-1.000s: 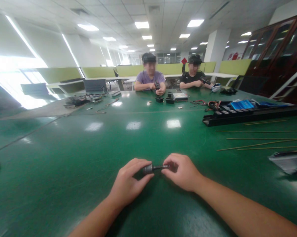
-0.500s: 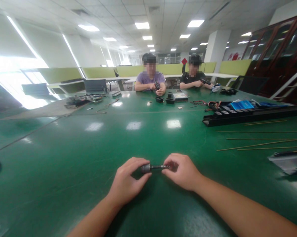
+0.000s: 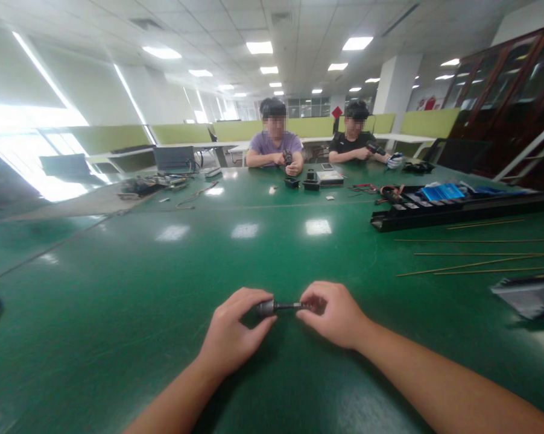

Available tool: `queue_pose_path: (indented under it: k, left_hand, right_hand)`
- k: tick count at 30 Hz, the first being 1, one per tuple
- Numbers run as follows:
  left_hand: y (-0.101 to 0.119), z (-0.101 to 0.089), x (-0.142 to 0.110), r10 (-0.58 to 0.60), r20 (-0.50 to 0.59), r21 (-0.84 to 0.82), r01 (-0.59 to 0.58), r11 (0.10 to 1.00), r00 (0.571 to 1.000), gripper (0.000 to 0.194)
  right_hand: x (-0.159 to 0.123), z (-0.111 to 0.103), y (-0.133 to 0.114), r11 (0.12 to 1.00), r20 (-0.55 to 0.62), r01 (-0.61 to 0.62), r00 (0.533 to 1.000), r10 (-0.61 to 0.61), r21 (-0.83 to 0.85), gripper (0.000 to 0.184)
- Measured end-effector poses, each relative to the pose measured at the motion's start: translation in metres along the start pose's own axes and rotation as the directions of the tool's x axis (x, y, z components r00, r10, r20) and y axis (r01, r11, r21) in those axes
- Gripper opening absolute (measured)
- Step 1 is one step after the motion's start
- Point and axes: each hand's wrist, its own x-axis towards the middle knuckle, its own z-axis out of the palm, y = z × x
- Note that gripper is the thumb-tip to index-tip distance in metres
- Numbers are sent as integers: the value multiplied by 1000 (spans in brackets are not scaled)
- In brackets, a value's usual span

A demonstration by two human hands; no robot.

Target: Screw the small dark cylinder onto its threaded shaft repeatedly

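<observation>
Low over the green table, a slim dark metal shaft with a thick grey cylindrical end lies level between my hands. Its exact kind is too small to tell. My left hand is closed around the cylinder, thumb below and fingers above. The far end of the shaft sits between the thumb and curled fingers of my right hand, which partly hide it.
Several thin brass-coloured rods lie at the right, before a long black channel and a blue packet. Across the table, two people sit behind black box-like parts. Cluttered parts lie at the far left.
</observation>
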Motion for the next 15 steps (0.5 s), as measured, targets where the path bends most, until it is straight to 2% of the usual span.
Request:
queue_pose_path:
  k: [10, 12, 15]
  left_hand:
    - [-1, 1, -1, -41, 7, 4, 41, 999, 999, 22]
    - [-1, 1, -1, -97, -2, 20, 97, 995, 995, 21]
    - [-4, 0, 2, -247, -52, 33, 249, 968, 968, 25]
  right_hand:
    - [0, -1, -1, 1000, -4, -18, 1000, 18, 26, 7]
    - [0, 0, -2, 998, -7, -43, 999, 44, 55, 7]
    - [3, 2, -1, 975, 7, -128, 992, 129, 180, 14]
